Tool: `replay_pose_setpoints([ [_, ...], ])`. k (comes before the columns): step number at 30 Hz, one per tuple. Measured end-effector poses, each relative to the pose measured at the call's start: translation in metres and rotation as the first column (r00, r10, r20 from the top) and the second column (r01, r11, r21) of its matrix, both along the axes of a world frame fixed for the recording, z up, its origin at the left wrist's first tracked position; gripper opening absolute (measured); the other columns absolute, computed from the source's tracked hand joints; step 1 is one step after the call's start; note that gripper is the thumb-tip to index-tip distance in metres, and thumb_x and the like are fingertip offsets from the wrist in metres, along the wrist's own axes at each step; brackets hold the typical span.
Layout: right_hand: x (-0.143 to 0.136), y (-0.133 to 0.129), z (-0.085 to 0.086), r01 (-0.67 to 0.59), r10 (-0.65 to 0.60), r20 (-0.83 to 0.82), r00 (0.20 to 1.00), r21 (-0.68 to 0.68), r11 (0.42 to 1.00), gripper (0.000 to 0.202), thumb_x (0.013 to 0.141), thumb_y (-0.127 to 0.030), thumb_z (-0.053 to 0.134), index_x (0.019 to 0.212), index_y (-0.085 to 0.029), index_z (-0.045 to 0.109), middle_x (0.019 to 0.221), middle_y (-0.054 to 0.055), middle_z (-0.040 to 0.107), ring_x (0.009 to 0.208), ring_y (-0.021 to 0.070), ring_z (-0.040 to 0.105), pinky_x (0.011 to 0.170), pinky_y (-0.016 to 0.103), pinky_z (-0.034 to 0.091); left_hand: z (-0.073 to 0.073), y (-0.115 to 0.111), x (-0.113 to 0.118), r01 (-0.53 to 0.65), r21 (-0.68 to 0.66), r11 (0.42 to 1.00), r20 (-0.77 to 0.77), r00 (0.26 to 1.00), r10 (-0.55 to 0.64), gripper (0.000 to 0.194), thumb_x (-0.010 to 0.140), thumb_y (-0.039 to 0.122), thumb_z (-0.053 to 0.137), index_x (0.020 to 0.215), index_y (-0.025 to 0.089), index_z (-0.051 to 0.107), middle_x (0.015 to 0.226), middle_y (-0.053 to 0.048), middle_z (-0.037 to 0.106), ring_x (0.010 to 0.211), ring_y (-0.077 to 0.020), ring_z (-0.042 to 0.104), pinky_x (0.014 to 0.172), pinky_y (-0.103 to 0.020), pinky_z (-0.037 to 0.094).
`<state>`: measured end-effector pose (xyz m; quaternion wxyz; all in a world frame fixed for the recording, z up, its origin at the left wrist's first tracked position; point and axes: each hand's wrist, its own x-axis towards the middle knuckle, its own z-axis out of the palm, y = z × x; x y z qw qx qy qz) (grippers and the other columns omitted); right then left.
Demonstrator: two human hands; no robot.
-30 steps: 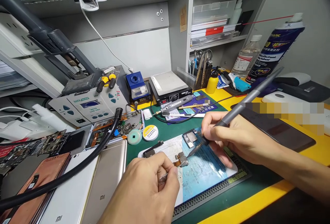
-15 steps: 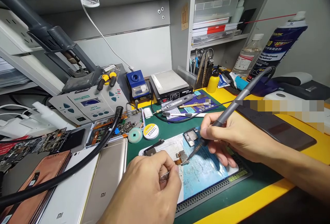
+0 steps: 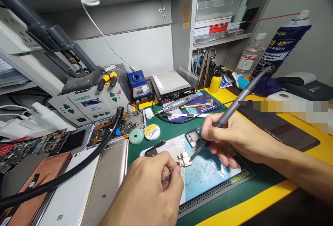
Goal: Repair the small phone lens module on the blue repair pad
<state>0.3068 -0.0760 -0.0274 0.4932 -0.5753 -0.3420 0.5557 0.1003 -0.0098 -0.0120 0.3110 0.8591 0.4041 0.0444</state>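
My right hand (image 3: 231,135) is closed around a grey soldering iron (image 3: 234,102), held like a pen. The iron's tip touches or nearly touches the right edge of a small metal-shielded part with a copper-coloured flex (image 3: 185,160). My left hand (image 3: 153,187) is pinched on a ridged, silvery metal tool (image 3: 166,178), mostly hidden by the fingers; its kind is unclear. Under both hands lies a blue and white work plate (image 3: 205,181). A black-framed part with a metal plate (image 3: 193,137) rests on it near my right fingers, and a black part (image 3: 153,149) lies farther left.
Several phones (image 3: 104,184) lie at left under a thick black hose (image 3: 78,174). Behind stand a hot-air station (image 3: 91,104), a blue iron holder (image 3: 137,83) and a hot plate (image 3: 171,83). The iron's cable (image 3: 221,108) crosses the mat; a dark phone (image 3: 278,125) lies right.
The small shielded part looks brighter and shinier, its angle slightly changed. Both hands and the iron stay almost in place.
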Motion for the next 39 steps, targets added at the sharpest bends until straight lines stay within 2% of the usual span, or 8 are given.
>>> replay_pose_setpoints([
  [8, 0.0009, 0.0003, -0.0017, -0.007, 0.007, -0.01, 1.0, 0.007, 1.0, 0.012, 0.073, -0.018, 0.07, 0.068, -0.014, 0.06, 0.052, 0.0, 0.064, 0.036, 0.0134, 0.059, 0.029, 0.017, 0.046, -0.0034, 0.0001, -0.0007, -0.013, -0.001, 1.0, 0.03, 0.999, 0.013, 0.03, 0.087, 0.031, 0.049, 0.058, 0.021, 0.055, 0.044, 0.005, 0.039, 0.044, -0.012, 0.034, 0.046, -0.027, 0.017],
  [16, 0.0053, 0.0034, -0.0032, -0.039, 0.039, -0.034, 0.999, 0.0, 0.999, 0.015, 0.077, -0.023, 0.07, 0.069, -0.013, 0.062, 0.053, 0.002, 0.064, 0.037, 0.0139, 0.06, 0.03, 0.018, 0.049, -0.0037, 0.0005, 0.0002, -0.014, 0.006, 1.0, -0.004, 1.0, 0.014, 0.031, 0.087, 0.032, 0.048, 0.059, 0.021, 0.055, 0.046, 0.004, 0.04, 0.046, -0.0124, 0.035, 0.047, -0.027, 0.018],
  [22, 0.006, 0.0044, -0.003, -0.013, 0.012, -0.075, 0.997, -0.015, 1.0, 0.014, 0.075, -0.023, 0.068, 0.067, -0.013, 0.06, 0.053, 0.002, 0.064, 0.035, 0.0131, 0.059, 0.029, 0.018, 0.048, -0.0046, 0.0012, -0.0004, -0.012, -0.018, 1.0, -0.005, 1.0, 0.012, 0.032, 0.087, 0.034, 0.048, 0.059, 0.021, 0.057, 0.046, 0.004, 0.038, 0.046, -0.0128, 0.034, 0.046, -0.027, 0.018],
  [29, 0.0058, 0.0045, -0.0033, 0.009, -0.009, -0.093, 0.996, -0.006, 1.0, 0.015, 0.079, -0.024, 0.063, 0.069, -0.015, 0.058, 0.052, 0.001, 0.062, 0.035, 0.0123, 0.057, 0.029, 0.018, 0.047, -0.003, 0.0003, -0.0003, -0.018, -0.013, 1.0, -0.024, 1.0, 0.018, 0.033, 0.087, 0.035, 0.046, 0.06, 0.022, 0.057, 0.047, 0.004, 0.038, 0.048, -0.0134, 0.035, 0.047, -0.027, 0.019],
  [35, 0.0072, 0.0028, -0.0023, -0.007, 0.01, -0.127, 0.992, 0.028, 1.0, 0.005, 0.072, -0.018, 0.065, 0.072, -0.014, 0.061, 0.05, -0.001, 0.058, 0.038, 0.0127, 0.057, 0.031, 0.02, 0.049, -0.0027, 0.0005, -0.0007, 0.001, -0.002, 1.0, -0.009, 1.0, -0.001, 0.033, 0.088, 0.034, 0.046, 0.06, 0.021, 0.057, 0.046, 0.004, 0.039, 0.047, -0.0131, 0.034, 0.047, -0.027, 0.018],
  [39, 0.0078, 0.0015, 0.0012, -0.018, 0.021, -0.147, 0.989, 0.027, 0.999, 0.007, 0.068, -0.013, 0.064, 0.074, -0.015, 0.063, 0.048, -0.003, 0.057, 0.038, 0.0123, 0.055, 0.032, 0.02, 0.048, -0.0044, 0.001, -0.0015, 0.009, 0.01, 1.0, -0.031, 0.999, -0.009, 0.033, 0.088, 0.034, 0.045, 0.06, 0.021, 0.056, 0.046, 0.005, 0.039, 0.047, -0.0125, 0.034, 0.047, -0.027, 0.019],
])
